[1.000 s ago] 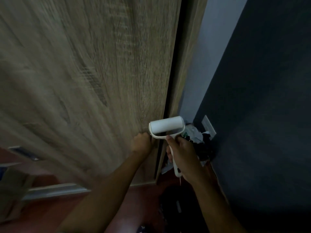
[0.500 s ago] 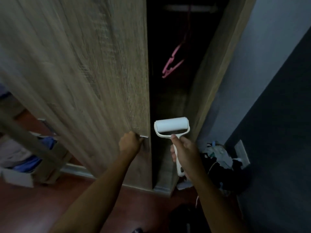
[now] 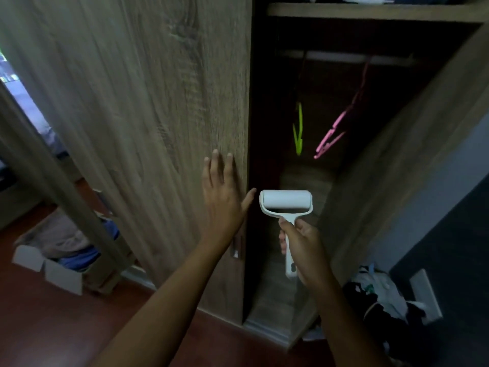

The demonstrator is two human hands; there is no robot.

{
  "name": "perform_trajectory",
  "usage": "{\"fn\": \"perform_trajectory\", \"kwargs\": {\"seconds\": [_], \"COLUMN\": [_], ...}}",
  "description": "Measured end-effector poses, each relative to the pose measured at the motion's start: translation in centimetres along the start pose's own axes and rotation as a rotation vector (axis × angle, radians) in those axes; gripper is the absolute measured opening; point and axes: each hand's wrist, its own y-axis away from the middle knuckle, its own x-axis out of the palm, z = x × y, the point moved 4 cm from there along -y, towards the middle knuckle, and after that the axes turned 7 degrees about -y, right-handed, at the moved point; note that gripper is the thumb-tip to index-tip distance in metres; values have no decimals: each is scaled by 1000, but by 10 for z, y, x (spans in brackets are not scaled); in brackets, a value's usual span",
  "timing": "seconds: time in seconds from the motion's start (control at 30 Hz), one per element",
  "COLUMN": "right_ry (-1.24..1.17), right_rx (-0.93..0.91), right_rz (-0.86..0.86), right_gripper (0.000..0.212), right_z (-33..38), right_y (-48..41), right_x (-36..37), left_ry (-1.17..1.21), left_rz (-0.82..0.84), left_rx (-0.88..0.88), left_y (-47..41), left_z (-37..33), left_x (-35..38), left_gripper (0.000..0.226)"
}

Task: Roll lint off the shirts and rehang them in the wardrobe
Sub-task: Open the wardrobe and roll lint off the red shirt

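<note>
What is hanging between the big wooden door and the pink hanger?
In the head view, a green hanger hangs from the rail between the wooden door and the pink hanger, inside the dark wardrobe.

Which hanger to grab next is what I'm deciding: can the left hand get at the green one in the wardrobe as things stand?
Probably yes. The left hand is open and empty, flat against the door at its edge, and the opening beside it is clear up to the green hanger. How deep it hangs is hard to judge.
</note>
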Motion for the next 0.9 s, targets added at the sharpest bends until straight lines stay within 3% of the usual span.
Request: {"fn": "perform_trajectory", "kwargs": {"seconds": [0.4,0.9], "right_ry": [20,43], "right_rx": [12,-13], "right_rz": [-122,-16], "right_gripper": [22,21], "right_z": [-5,-29], "right_y": [-37,-62], "right_x": [64,150], "left_ry": [92,164], "left_rz": [-44,-48], "left_rx": [96,48], "left_y": [-21,-56], "left_z": [44,147], "left_x": [19,4], "left_gripper": [91,92]}}
